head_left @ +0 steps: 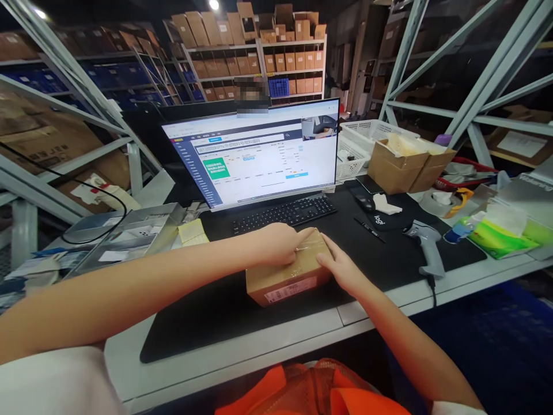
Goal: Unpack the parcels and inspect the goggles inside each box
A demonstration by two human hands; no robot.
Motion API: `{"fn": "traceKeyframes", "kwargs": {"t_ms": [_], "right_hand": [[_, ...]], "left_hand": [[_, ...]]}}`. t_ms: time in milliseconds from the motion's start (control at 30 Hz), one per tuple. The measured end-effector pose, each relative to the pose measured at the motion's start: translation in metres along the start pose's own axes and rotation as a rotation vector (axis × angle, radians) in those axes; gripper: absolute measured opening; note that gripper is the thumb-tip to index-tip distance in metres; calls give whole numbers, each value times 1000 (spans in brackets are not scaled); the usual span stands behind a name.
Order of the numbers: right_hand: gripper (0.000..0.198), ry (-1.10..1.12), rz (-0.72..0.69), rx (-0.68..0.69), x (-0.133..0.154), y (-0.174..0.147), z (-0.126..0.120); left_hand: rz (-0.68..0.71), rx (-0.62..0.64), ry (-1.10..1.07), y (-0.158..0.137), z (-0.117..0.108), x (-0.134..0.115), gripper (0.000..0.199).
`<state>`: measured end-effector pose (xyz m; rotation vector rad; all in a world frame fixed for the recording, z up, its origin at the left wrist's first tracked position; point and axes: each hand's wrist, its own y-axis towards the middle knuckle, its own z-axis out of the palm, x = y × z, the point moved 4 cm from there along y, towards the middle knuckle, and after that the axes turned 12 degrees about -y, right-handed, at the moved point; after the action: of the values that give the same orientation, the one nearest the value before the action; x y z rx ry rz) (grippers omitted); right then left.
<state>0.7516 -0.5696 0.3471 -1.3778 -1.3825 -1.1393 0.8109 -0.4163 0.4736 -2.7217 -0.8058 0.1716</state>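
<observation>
The carton (276, 279) sits on the table (259, 349), at 6 o'clock from the keyboard (298, 212). Our right hand (340, 266) clasps its 3-o'clock edge; our left hand (281, 245) curls on top, contents indiscernible. We should brace firmly, pressing evenly along the tape (296, 266).

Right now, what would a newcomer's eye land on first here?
Probably the glowing monitor at the back of the desk. Next, the taped cardboard box in front of the keyboard, with the left fingers and right fingers on it. Farther right, a bright green packet stands out.
</observation>
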Motion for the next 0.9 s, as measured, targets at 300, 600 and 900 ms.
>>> {"fn": "traceKeyframes", "kwargs": {"t_ms": [300, 600, 900], "right_hand": [[95, 2, 21, -7, 5, -3, 0], [97, -23, 44, -27, 2, -3, 3], [99, -60, 37, -27, 11, -2, 5]], "left_hand": [[12, 40, -160, 16, -12, 26, 100], [124, 17, -10, 18, -9, 1, 64], [109, -32, -17, 8, -1, 0, 39]]}}
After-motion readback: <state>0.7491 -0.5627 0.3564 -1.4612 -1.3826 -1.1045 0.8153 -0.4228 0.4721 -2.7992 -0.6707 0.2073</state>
